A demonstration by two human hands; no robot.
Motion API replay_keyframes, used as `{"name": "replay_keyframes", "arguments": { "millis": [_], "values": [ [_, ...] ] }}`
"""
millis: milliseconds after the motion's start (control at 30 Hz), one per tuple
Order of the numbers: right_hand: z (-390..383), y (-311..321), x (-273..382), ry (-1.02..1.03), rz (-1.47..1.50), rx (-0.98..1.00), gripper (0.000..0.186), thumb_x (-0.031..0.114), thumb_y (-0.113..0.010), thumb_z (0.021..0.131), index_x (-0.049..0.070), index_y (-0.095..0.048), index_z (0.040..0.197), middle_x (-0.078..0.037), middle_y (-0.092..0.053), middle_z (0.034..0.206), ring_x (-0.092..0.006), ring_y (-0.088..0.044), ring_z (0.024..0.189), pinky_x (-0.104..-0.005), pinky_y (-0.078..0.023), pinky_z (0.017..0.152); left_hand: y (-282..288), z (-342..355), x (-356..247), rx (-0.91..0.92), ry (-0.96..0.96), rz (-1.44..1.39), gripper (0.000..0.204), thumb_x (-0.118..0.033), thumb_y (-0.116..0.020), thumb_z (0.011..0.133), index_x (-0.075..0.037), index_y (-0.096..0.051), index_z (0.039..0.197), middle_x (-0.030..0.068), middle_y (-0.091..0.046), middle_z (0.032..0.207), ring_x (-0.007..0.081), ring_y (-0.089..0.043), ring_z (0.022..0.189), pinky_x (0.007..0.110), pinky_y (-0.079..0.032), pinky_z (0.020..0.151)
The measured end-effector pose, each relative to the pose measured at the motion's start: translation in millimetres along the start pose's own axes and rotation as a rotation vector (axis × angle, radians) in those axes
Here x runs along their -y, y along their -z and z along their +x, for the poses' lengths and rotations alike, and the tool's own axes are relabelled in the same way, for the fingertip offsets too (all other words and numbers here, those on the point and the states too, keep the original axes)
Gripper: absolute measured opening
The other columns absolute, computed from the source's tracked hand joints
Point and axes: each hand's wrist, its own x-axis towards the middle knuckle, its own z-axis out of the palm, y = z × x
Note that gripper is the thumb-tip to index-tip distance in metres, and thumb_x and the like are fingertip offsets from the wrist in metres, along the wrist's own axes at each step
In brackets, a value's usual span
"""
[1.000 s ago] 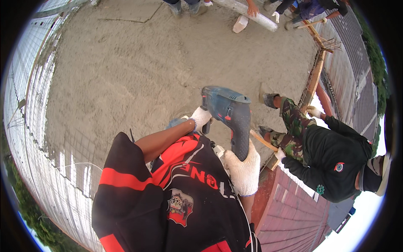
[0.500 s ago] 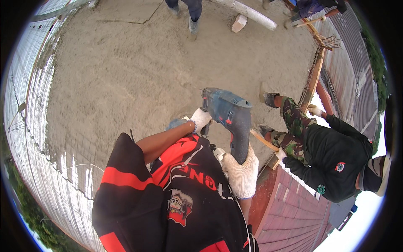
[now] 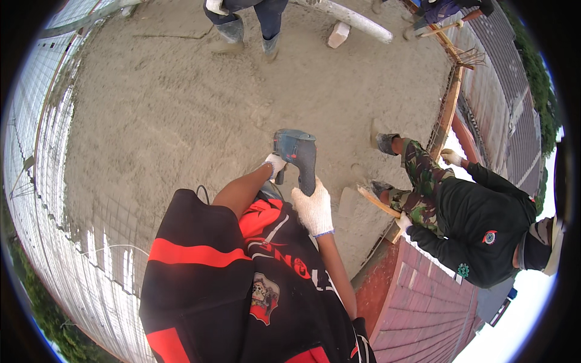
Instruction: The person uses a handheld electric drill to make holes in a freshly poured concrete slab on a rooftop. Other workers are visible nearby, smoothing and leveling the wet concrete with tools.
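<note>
Both my gloved hands hold a blue and black power drill (image 3: 295, 145) in front of my body. My right hand (image 3: 315, 209), in a white knit glove, wraps round the lower end of its black rear handle. My left hand (image 3: 276, 164), gloved the same way, closes on the dark side handle near the front of the drill; its fingers are partly hidden. Wet grey concrete (image 3: 175, 121) lies under the drill. The drill's front end and whatever is fitted to it are hidden from view.
At right, a co-worker in camouflage trousers (image 3: 417, 169) grips a wooden handle (image 3: 378, 201). Another person in boots (image 3: 271, 45) stands ahead. A pale pipe (image 3: 357, 19) lies beside a block (image 3: 339, 35). Wire mesh (image 3: 106, 233) edges the left; formwork boards (image 3: 445, 118) border red roofing (image 3: 423, 296).
The drill and both my hands have moved left, and the drill looks smaller, farther from the camera. The booted person ahead has come nearer, with a gloved hand now in view.
</note>
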Motion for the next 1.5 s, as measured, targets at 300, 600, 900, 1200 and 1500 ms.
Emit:
{"name": "replay_keyframes", "arguments": {
  "millis": [300, 600, 900, 1200, 1500],
  "values": [
    [22.5, -23.0, -22.2, 0.183, -0.270, 0.014, 0.060, 0.022, -0.071, 0.085, -0.004, -0.061, 0.138, -0.026, -0.076, 0.100, -0.0356, -0.078, 0.083, -0.0400, -0.060, 0.078, 5.4, 6.4, -1.2, -0.031, -0.025, -0.032, 0.019, -0.015, -0.051, 0.104, -0.009, -0.069, 0.103, 0.0074, -0.072, 0.091, 0.0242, -0.067, 0.082, 0.040, -0.051, 0.073],
    [-48.8, 38.2, 31.7, 0.096, -0.263, 0.048, 0.059, 0.015, -0.071, 0.085, 0.001, -0.061, 0.141, -0.018, -0.076, 0.085, -0.0232, -0.078, 0.077, -0.0367, -0.061, 0.072, -9.9, -63.8, -7.9, -0.049, -0.321, 0.041, 0.029, -0.013, -0.040, 0.108, -0.011, -0.069, 0.115, 0.0064, -0.074, 0.106, 0.0252, -0.067, 0.099, 0.040, -0.051, 0.087],
    [-34.2, 41.3, 22.1, 0.222, -0.269, -0.023, 0.055, 0.012, -0.069, 0.085, -0.002, -0.063, 0.137, -0.017, -0.076, 0.088, -0.0187, -0.076, 0.073, -0.0358, -0.060, 0.070, -15.1, -60.8, -27.7, -0.243, 0.085, -0.333, 0.029, -0.014, -0.041, 0.108, -0.011, -0.069, 0.116, 0.0067, -0.071, 0.101, 0.0267, -0.067, 0.097, 0.044, -0.051, 0.087],
    [19.5, 9.5, -14.9, 0.131, -0.188, 0.064, 0.060, 0.011, -0.067, 0.084, -0.002, -0.060, 0.141, -0.020, -0.077, 0.096, -0.0273, -0.079, 0.084, -0.0390, -0.061, 0.078, 28.0, 26.3, 26.8, -0.221, -0.025, -0.465, 0.025, -0.014, -0.050, 0.106, -0.004, -0.069, 0.118, 0.0097, -0.075, 0.109, 0.0286, -0.073, 0.098, 0.047, -0.055, 0.081],
    [-45.7, 45.9, 28.2, 0.067, -0.279, -0.001, 0.051, 0.011, -0.070, 0.084, -0.002, -0.064, 0.132, -0.018, -0.076, 0.089, -0.0224, -0.076, 0.080, -0.0381, -0.060, 0.077, -7.8, -66.6, -16.7, -0.295, -0.169, 0.065, 0.021, -0.010, -0.056, 0.098, -0.005, -0.070, 0.114, 0.0141, -0.074, 0.099, 0.0328, -0.072, 0.094, 0.043, -0.054, 0.080]
  ]
}}
